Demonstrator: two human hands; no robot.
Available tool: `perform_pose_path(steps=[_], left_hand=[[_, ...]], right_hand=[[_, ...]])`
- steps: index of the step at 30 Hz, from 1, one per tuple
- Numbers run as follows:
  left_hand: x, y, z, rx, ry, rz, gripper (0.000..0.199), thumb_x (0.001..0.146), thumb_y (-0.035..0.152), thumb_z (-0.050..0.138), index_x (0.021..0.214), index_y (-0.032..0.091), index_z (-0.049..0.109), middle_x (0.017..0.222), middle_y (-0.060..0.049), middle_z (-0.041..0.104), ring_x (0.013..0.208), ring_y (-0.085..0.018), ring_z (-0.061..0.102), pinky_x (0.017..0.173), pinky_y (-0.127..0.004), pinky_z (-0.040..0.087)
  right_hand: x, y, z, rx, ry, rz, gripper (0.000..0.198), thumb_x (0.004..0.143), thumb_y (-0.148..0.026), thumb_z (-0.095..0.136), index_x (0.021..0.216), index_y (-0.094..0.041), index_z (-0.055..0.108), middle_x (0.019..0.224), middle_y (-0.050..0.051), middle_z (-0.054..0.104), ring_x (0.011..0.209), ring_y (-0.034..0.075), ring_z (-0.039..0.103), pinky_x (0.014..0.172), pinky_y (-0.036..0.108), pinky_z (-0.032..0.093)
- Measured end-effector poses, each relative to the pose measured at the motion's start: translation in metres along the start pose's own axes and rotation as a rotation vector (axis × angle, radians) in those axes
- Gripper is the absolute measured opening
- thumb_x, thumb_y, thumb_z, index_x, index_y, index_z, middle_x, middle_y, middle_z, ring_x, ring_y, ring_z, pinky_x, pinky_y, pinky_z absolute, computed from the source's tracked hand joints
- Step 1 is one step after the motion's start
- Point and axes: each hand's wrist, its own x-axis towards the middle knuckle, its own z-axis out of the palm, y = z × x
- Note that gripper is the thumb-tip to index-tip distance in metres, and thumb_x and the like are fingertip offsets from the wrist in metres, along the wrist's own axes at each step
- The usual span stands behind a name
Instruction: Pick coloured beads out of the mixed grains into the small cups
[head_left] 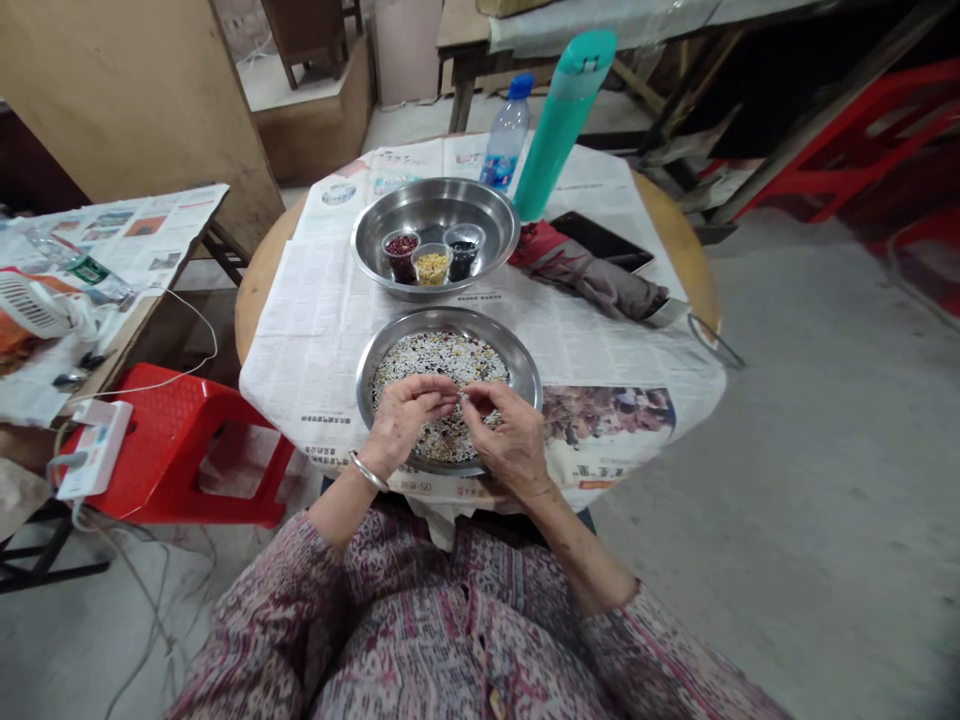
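A steel bowl point(529, 375) of mixed white, dark and yellow grains point(439, 352) sits at the near side of the table. Over it, my left hand point(409, 412) has its fingers bent and pressed together, a silver bangle at the wrist. My right hand point(506, 425) faces it with thumb and fingertips pinched. The fingertips of both hands nearly meet; whatever is between them is too small to make out. Behind stands a second steel bowl point(367, 250) with three clear cups inside: dark red beans point(400, 258), yellow kernels point(432, 267) and black beans point(463, 255).
Newspaper point(300, 340) covers the round table. Toward its back stand a water bottle point(507, 135) and a teal bottle point(564, 130), near a folded umbrella point(600, 275) and a dark tablet-like object point(604, 240). At left are a red stool point(180, 450) and a power strip point(96, 450) with cables.
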Motion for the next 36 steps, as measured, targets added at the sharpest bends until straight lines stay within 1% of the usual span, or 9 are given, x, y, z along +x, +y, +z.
perform_pose_path(steps=[4,8,12,15,18,22,27,31,36], left_hand=[[-0.0017,0.0044,0.0007,-0.028,-0.032,-0.008,0.014,0.073,0.008,0.068,0.086,0.01,0.072,0.086,-0.007,0.073,0.086,-0.015,0.069,0.097,-0.037,0.05],[-0.0018,0.0036,0.0015,-0.041,-0.011,0.02,0.018,0.067,0.012,0.075,0.084,0.011,0.071,0.083,-0.005,0.072,0.08,-0.013,0.068,0.089,-0.033,0.052],[-0.0008,0.0028,0.0013,-0.06,0.016,0.023,0.022,0.063,0.017,0.08,0.081,0.01,0.069,0.078,-0.002,0.069,0.073,-0.012,0.067,0.083,-0.032,0.054],[0.0001,0.003,0.0019,-0.06,0.031,0.02,0.023,0.063,0.019,0.081,0.08,0.01,0.067,0.076,-0.002,0.068,0.07,-0.012,0.066,0.08,-0.031,0.054],[0.001,0.0032,0.0031,-0.062,0.037,0.006,0.02,0.066,0.018,0.08,0.08,0.01,0.067,0.075,-0.003,0.069,0.069,-0.011,0.066,0.077,-0.029,0.054],[0.0021,0.0032,0.004,-0.089,0.037,-0.046,0.014,0.072,0.011,0.074,0.085,0.009,0.069,0.083,-0.007,0.072,0.073,-0.012,0.067,0.084,-0.032,0.055],[0.0029,0.0035,0.003,-0.091,0.046,-0.083,0.014,0.076,0.005,0.066,0.089,0.009,0.07,0.088,-0.009,0.072,0.079,-0.014,0.069,0.094,-0.038,0.052],[0.0025,0.0033,0.003,-0.103,0.014,-0.08,0.016,0.074,0.003,0.066,0.088,0.008,0.07,0.088,-0.008,0.071,0.082,-0.015,0.07,0.097,-0.039,0.05],[0.0017,0.0005,0.0036,-0.103,-0.011,-0.054,0.017,0.069,0.006,0.073,0.085,0.01,0.07,0.082,-0.004,0.069,0.079,-0.012,0.067,0.094,-0.035,0.051]], right_hand=[[0.0,-0.0008,-0.0001,0.026,0.006,0.005,0.014,0.085,-0.015,0.055,0.092,-0.02,0.065,0.082,0.003,0.07,0.069,0.014,0.064,0.067,0.028,0.053],[-0.0004,0.0001,-0.0001,0.043,-0.01,0.004,0.013,0.089,-0.018,0.055,0.091,-0.021,0.067,0.084,0.003,0.072,0.07,0.015,0.065,0.068,0.029,0.054],[-0.0004,0.0017,0.0,0.038,0.008,-0.018,0.012,0.091,-0.018,0.054,0.091,-0.022,0.066,0.083,0.003,0.072,0.074,0.016,0.066,0.071,0.03,0.054],[0.0001,0.0018,-0.0002,0.024,0.014,-0.034,0.012,0.092,-0.018,0.053,0.091,-0.022,0.064,0.082,0.003,0.07,0.075,0.016,0.066,0.071,0.03,0.053],[0.0007,0.0012,-0.0006,0.015,0.02,-0.045,0.012,0.092,-0.017,0.053,0.091,-0.022,0.063,0.082,0.003,0.069,0.076,0.016,0.065,0.07,0.029,0.052],[0.0008,0.001,-0.0005,0.026,0.01,-0.036,0.011,0.091,-0.017,0.053,0.092,-0.022,0.063,0.084,0.003,0.069,0.077,0.016,0.065,0.072,0.03,0.053],[0.0007,0.0014,-0.0003,0.037,0.014,-0.032,0.014,0.089,-0.015,0.052,0.092,-0.022,0.064,0.086,0.003,0.069,0.08,0.017,0.065,0.074,0.031,0.053],[0.0009,0.0011,-0.0004,0.039,0.027,-0.036,0.014,0.089,-0.014,0.052,0.092,-0.022,0.064,0.086,0.004,0.069,0.079,0.016,0.065,0.073,0.03,0.053],[0.0004,0.0003,-0.0012,0.029,0.037,-0.017,0.011,0.09,-0.018,0.055,0.091,-0.022,0.065,0.085,0.003,0.071,0.077,0.016,0.066,0.072,0.03,0.053]])
